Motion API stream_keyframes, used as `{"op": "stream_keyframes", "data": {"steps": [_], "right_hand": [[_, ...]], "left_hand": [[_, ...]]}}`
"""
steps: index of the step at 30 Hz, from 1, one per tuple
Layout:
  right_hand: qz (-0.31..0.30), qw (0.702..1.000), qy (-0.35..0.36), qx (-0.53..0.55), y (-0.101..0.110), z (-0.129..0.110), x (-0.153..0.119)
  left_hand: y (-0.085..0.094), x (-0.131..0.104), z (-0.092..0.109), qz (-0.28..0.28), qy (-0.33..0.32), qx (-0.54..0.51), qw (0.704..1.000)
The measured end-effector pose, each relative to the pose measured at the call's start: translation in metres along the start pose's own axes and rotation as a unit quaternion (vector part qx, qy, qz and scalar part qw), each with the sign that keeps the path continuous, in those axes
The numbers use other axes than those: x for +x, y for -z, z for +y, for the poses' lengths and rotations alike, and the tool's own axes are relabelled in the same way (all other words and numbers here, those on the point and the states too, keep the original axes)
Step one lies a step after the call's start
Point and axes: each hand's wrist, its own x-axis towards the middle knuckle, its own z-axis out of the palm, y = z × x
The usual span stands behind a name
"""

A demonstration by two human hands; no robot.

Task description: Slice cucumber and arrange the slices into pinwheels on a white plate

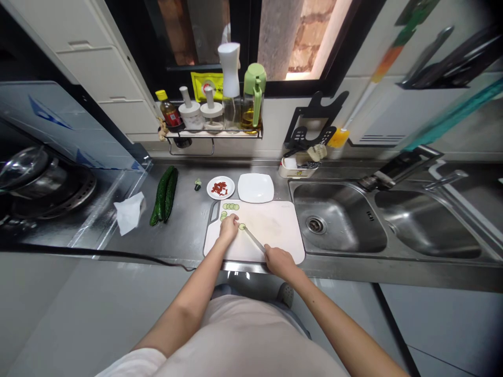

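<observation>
My left hand (228, 229) rests over the white cutting board (281, 230), its fingers curled together; whatever they may grip is hidden. Right beside its fingertips lies a pale green cucumber slice (242, 226), at the tip of the knife (255, 240). My right hand (279, 261) is closed around the knife's handle, and the blade points up and left across the board. A short row of overlapping cucumber slices (231, 207) lies near the board's top left. A few more slices (223, 215) sit just above my left hand.
Behind the board stand a plate of red chopped pieces (210, 189) and a white square plate (255, 187). Whole cucumbers (164, 195) and a white tissue (129, 213) lie leftward. A double sink (338, 220) is at right. The seasoning rack (216, 134) hangs above.
</observation>
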Motion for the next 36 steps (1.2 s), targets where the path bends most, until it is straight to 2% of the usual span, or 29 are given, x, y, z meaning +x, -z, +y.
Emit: {"op": "stream_keyframes", "data": {"steps": [22,36], "right_hand": [[-0.013,1.000,0.003,-0.010,0.015,-0.011,0.006],[-0.003,1.000,-0.002,-0.013,0.001,-0.001,-0.001]], "left_hand": [[0.003,-0.001,0.002,-0.006,0.004,0.000,1.000],[0.001,0.000,-0.001,-0.009,0.007,-0.002,1.000]]}}
